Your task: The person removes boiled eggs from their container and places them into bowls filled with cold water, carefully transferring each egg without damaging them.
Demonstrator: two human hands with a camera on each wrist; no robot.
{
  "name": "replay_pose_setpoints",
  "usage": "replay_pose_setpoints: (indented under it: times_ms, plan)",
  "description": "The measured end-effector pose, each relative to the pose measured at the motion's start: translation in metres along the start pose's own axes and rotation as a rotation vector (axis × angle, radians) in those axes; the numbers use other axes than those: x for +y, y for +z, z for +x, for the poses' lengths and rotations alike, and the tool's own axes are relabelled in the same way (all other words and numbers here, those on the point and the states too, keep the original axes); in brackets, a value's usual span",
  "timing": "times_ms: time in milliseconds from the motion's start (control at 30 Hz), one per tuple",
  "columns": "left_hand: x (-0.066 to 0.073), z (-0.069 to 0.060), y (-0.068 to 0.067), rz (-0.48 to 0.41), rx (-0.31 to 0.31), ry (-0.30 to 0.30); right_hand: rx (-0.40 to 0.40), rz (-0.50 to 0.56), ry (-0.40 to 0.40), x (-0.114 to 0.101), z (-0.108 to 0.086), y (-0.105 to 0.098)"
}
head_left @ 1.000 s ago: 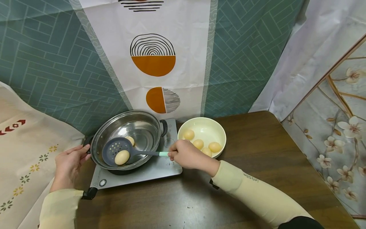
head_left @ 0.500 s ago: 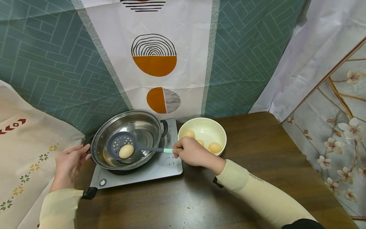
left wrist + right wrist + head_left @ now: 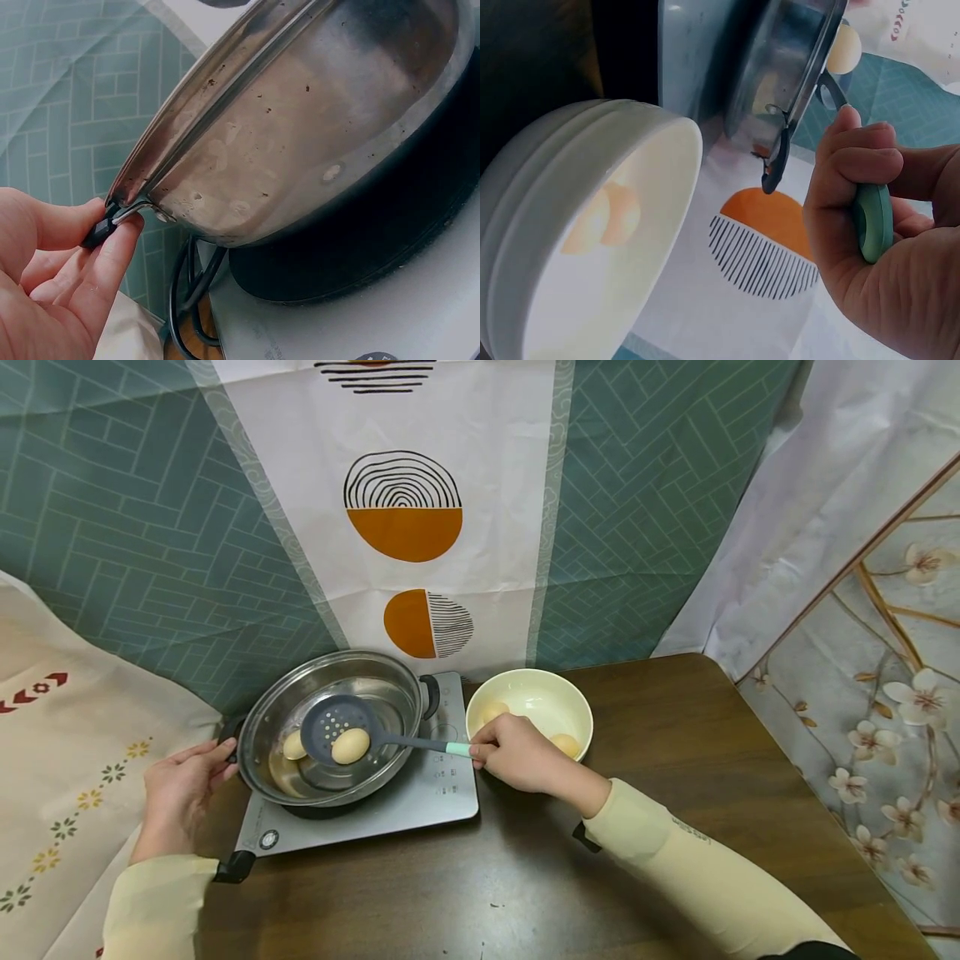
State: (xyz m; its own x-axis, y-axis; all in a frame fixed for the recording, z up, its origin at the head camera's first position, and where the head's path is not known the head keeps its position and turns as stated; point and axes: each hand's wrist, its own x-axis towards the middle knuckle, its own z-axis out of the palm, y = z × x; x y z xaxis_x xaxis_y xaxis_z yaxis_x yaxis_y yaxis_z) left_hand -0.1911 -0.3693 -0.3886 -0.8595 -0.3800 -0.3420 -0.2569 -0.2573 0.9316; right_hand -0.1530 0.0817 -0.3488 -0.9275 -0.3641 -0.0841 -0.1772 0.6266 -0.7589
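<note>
My left hand (image 3: 180, 785) pinches the black side handle (image 3: 99, 232) of a wide steel pot (image 3: 397, 689) between thumb and fingers. My right hand (image 3: 521, 756) grips the mint-green handle end (image 3: 874, 225) of a grey slotted skimmer (image 3: 321, 724). On the skimmer's perforated bowl, over the pot, lies a light brown egg (image 3: 351, 746). Another egg (image 3: 295, 745) sits inside the pot, left of the skimmer. Beside and partly under my right forearm stands a cream bowl (image 3: 551, 693) holding eggs (image 3: 565, 744); my right hand hides some of its contents.
The pot stands on a silver induction cooktop (image 3: 420, 806), with a black cable (image 3: 180, 289) behind it. A dark wooden table (image 3: 645, 727) extends right and toward the front. Patterned cloth (image 3: 637, 527) hangs along the back, left and right sides.
My right hand has drawn the skimmer and its egg rightward and slightly up over the pot. The pot's other egg now shows on the left. My left hand has stayed on the handle.
</note>
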Motion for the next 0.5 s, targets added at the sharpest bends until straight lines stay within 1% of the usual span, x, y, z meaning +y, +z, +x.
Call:
replay_pose_setpoints:
  times_ms: [167,367,500]
  plan:
    - [-0.001,0.001,0.000,-0.008,0.005,0.005,0.002,0.046,0.021,0.000,-0.003,-0.005]
    - [-0.002,0.000,0.000,-0.001,0.011,0.003,0.051,0.010,0.031,0.003,-0.007,-0.016]
    - [-0.001,0.000,0.000,-0.002,0.015,-0.002,0.055,0.031,0.067,0.007,-0.010,-0.024]
